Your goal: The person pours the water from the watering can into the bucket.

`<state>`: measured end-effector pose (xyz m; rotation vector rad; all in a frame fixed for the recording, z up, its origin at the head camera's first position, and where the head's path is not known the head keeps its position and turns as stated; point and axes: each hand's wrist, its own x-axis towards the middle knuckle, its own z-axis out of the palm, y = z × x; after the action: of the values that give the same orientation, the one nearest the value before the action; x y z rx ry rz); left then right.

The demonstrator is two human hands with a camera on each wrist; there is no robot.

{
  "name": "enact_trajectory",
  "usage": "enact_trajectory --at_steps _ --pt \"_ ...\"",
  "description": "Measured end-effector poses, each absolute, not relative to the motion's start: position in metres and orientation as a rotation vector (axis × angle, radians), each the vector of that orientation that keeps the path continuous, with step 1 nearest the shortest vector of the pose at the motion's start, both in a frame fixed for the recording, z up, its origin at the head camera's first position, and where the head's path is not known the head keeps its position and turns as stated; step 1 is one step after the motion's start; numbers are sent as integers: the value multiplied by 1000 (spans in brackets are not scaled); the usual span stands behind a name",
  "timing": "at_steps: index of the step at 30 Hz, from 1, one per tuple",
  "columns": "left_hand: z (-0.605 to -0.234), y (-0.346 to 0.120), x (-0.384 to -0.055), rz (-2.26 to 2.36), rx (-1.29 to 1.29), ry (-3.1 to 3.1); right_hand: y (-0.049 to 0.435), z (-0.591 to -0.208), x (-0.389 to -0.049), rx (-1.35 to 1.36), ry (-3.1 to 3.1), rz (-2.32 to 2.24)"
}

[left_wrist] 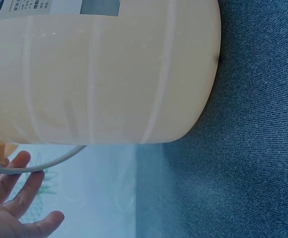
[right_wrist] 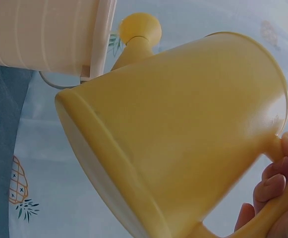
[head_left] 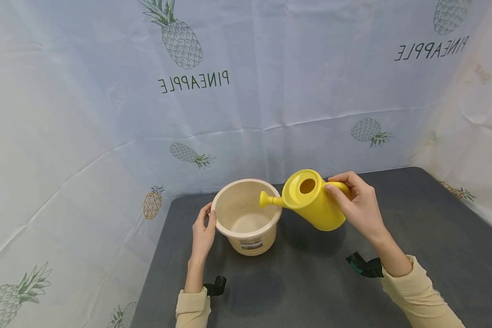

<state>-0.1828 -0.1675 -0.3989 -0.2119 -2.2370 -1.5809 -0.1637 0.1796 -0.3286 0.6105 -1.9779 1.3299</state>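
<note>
A cream bucket (head_left: 249, 246) stands upright on the dark table, with a label on its near side. My left hand (head_left: 202, 233) holds its left rim; in the left wrist view, the fingers (left_wrist: 27, 196) lie along the bucket's thin wire handle (left_wrist: 59, 159). To the right, my right hand (head_left: 358, 205) grips the handle of a yellow watering can (head_left: 321, 209). The can is raised off the table and tilted left, its spout (head_left: 272, 200) reaching over the bucket's right rim. No water shows coming from the spout.
A dark grey cloth-like tabletop (head_left: 414, 218) lies beneath everything. Behind and at the sides hang pale sheets (head_left: 270, 82) printed with pineapples. Black straps (head_left: 366, 265) sit on both wrists.
</note>
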Motion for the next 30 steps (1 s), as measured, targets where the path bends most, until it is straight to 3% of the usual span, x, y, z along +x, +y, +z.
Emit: enact_trajectory --at_steps 30 --pt "-398 -167 -183 -1577 -211 -2243 178 -324 -162 603 -1976 1331"
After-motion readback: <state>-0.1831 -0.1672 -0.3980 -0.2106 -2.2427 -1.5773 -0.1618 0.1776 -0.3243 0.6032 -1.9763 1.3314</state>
